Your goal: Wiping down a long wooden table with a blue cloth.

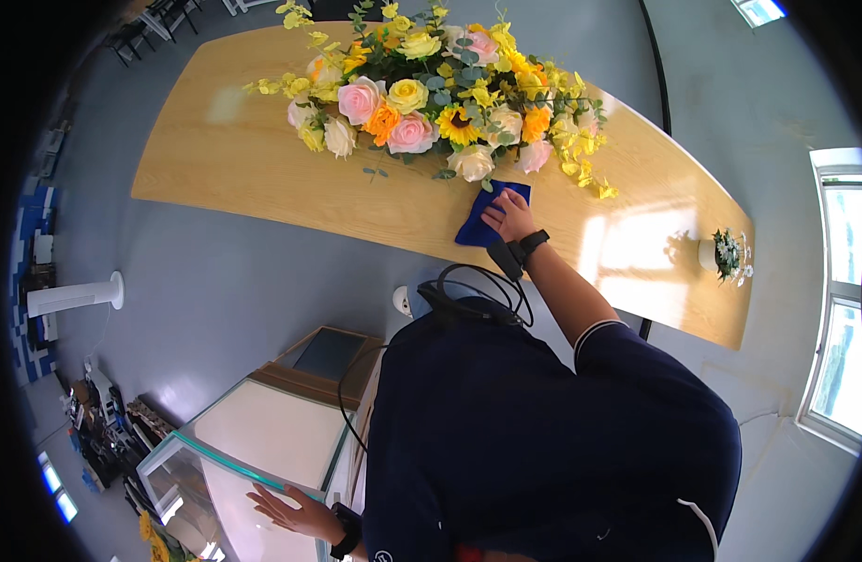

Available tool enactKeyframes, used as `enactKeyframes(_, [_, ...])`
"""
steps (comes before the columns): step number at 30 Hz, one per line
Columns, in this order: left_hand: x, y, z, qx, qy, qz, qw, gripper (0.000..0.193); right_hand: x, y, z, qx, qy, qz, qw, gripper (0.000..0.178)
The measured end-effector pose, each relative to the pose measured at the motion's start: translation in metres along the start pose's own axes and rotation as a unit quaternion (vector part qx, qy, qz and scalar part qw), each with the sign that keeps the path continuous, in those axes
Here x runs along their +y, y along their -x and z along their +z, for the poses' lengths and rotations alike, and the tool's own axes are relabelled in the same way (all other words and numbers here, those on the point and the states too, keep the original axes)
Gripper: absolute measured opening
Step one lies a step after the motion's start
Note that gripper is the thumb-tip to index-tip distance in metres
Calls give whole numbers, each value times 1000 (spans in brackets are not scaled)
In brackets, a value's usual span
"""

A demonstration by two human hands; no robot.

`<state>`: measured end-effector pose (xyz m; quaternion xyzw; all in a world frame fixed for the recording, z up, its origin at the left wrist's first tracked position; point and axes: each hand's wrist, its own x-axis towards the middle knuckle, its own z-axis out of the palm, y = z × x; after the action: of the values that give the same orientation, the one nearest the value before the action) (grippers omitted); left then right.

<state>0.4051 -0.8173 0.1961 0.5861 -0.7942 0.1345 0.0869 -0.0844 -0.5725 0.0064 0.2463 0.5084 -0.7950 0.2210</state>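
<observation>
My right hand (511, 217) is on a dark blue cloth (470, 228) near the front edge of the long wooden table (262, 201), its fingers bent over the fabric. The cloth lies flat on the wood, one corner close to the flowers. Just beyond it spreads a large arrangement of yellow, pink, white and orange flowers (414, 134), with a sunflower (458, 125) among them. My left hand (295, 514) is held low on the left by a glass-topped display case (272, 426). Its fingers are spread and nothing is in them; whether it touches the glass I cannot tell.
A small white pot of flowers (708, 255) stands at the table's right end, near sunlit patches. Black cables (482, 272) loop in front of my body. On the left are a white tower-shaped appliance (75, 296) and a brown box (304, 370). Windows (847, 234) line the right wall.
</observation>
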Motion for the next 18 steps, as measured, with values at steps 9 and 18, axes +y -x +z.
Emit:
enactKeyframes(9, [11, -5, -9, -6, 10, -18, 1000, 43, -19, 47, -28, -183, 715, -360, 571, 40])
enactKeyframes(18, [19, -5, -13, -8, 20, -25, 999, 41, -4, 63, -21, -151, 804, -402, 411, 35])
